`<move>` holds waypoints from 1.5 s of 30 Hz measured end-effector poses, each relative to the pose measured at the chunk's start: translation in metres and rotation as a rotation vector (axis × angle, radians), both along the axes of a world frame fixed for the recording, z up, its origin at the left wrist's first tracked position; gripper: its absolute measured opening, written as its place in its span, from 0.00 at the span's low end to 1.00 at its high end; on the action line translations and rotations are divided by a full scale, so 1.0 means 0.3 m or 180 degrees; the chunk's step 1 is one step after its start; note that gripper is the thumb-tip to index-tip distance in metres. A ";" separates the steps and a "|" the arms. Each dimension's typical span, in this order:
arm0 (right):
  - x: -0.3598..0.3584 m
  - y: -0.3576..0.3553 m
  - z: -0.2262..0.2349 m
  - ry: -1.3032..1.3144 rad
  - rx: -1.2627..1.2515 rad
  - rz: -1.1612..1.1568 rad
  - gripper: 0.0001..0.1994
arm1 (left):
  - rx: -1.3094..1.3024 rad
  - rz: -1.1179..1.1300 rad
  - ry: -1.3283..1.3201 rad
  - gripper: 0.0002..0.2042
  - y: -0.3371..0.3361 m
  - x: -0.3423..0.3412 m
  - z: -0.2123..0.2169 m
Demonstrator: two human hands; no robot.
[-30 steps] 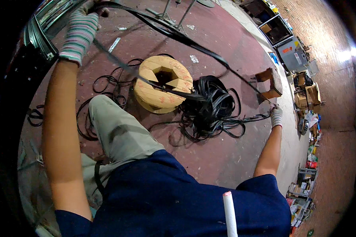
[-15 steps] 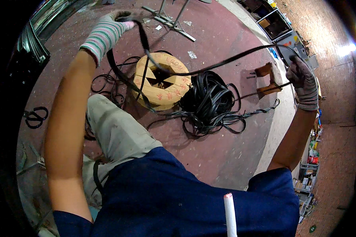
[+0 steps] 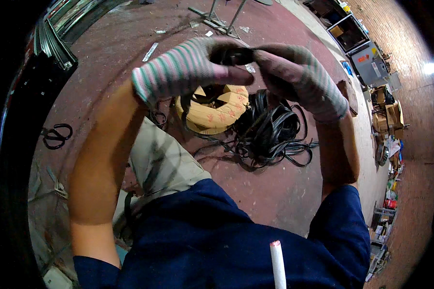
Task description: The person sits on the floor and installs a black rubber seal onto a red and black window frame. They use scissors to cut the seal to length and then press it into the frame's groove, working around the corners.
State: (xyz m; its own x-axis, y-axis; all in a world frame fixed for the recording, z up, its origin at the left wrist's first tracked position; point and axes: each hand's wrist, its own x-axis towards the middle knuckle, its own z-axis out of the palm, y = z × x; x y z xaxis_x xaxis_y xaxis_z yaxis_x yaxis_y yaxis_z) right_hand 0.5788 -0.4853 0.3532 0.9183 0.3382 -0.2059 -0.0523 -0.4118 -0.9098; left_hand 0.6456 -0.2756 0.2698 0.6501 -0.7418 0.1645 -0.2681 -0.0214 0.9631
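Two gloved hands meet above the red floor, with a black strip between them. The person's left hand is curled around it, thumb underneath; the right hand pinches it at the fingertips, though how firmly cannot be told. A length appears to hang below the left hand, in front of the tan ring. The rest of the strip lies in a loose black pile just beside the ring, inward from the floor's right edge, where red gives way to a pale band.

The likeliest trouble is a snarl: the pile's loops cross over one another, so a pull from above could draw several up together or tighten them into a knot. The hanging length could snag on the ring if the hands shift sideways. The gloves hide much of the held part, so a twist in it might pass unnoticed, and a slack pinch on the right could let it spring away. The bent knee is near the ring, and a step forward could tread on the strip. The scissors, near the floor's left edge, lie well apart from the pile and pose little risk to it.
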 end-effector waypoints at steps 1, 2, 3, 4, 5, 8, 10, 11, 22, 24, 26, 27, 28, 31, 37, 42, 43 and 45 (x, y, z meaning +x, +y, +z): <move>0.015 0.022 -0.009 0.0005 0.0000 0.0003 0.20 | 0.0075 -0.0159 -0.0235 0.20 -0.006 -0.009 0.001; 0.029 0.018 -0.018 -0.0197 -0.0231 0.0108 0.19 | 0.0178 0.0068 -0.0112 0.18 -0.001 0.000 -0.017; 0.036 -0.002 -0.035 -0.0386 -0.0481 0.0164 0.18 | 0.0265 0.0243 0.0020 0.17 -0.001 0.011 -0.043; 0.057 -0.045 -0.086 -0.0709 -0.0601 0.0298 0.17 | 0.0115 0.0323 0.0211 0.16 0.050 0.008 -0.028; 0.071 -0.106 -0.141 -0.1026 -0.0751 0.0405 0.15 | 0.0011 0.1037 -0.0991 0.17 0.079 0.059 -0.135; 0.118 -0.407 -0.274 -0.0964 -0.2338 -0.0148 0.17 | 0.0185 0.1652 0.0226 0.17 0.289 0.146 -0.263; 0.079 -0.743 -0.401 -0.0443 -0.1687 -0.1122 0.14 | 0.0160 0.2633 0.0583 0.18 0.462 0.187 -0.378; 0.029 -0.916 -0.451 -0.0361 -0.1669 -0.1581 0.14 | 0.0074 0.2980 0.1007 0.19 0.480 0.161 -0.351; -0.305 -2.000 -0.240 -0.1074 -0.2411 -0.4986 0.19 | -0.1575 0.4645 0.2241 0.17 0.864 0.302 -0.444; -0.606 -2.140 0.149 -0.1518 -0.1756 -0.5491 0.21 | -0.1666 0.4238 0.2861 0.18 0.886 0.429 -0.632; -0.473 -2.056 0.030 -0.1241 -0.1802 -0.5118 0.24 | -0.1060 0.4584 0.2736 0.19 0.848 0.420 -0.548; -0.359 -1.966 -0.017 -0.1055 -0.1551 -0.4984 0.22 | -0.0690 0.4785 0.2654 0.20 0.835 0.401 -0.496; -0.261 -1.852 -0.046 -0.0877 -0.1327 -0.4861 0.20 | -0.1187 0.4484 0.2442 0.19 0.838 0.364 -0.486; -0.168 -1.666 0.005 -0.1185 -0.1619 -0.4129 0.18 | -0.1451 0.4180 0.2522 0.17 0.641 0.322 -0.439; 0.044 -1.060 0.095 -0.2119 -0.1354 -0.3338 0.14 | -0.1158 0.3402 0.1996 0.17 0.526 0.364 -0.483; 0.098 -0.679 0.115 -0.1842 -0.1518 -0.2088 0.17 | -0.0878 0.3210 0.1853 0.17 0.527 0.346 -0.450; 0.093 -0.576 0.103 -0.1750 -0.1300 -0.1879 0.17 | -0.0857 0.3302 0.1878 0.17 0.535 0.331 -0.440; 0.062 -0.421 0.093 -0.1503 -0.1352 -0.1503 0.17 | -0.0287 0.3420 0.1755 0.21 0.532 0.286 -0.401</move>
State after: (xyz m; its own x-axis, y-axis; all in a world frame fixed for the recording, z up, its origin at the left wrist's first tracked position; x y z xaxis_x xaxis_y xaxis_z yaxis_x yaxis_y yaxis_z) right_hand 0.5973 -0.6116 0.3811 0.9676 -0.1292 0.2171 0.0443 -0.7594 -0.6491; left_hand 0.7315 -0.1161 0.1496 0.9266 0.2191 -0.3056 0.2921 0.0920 0.9519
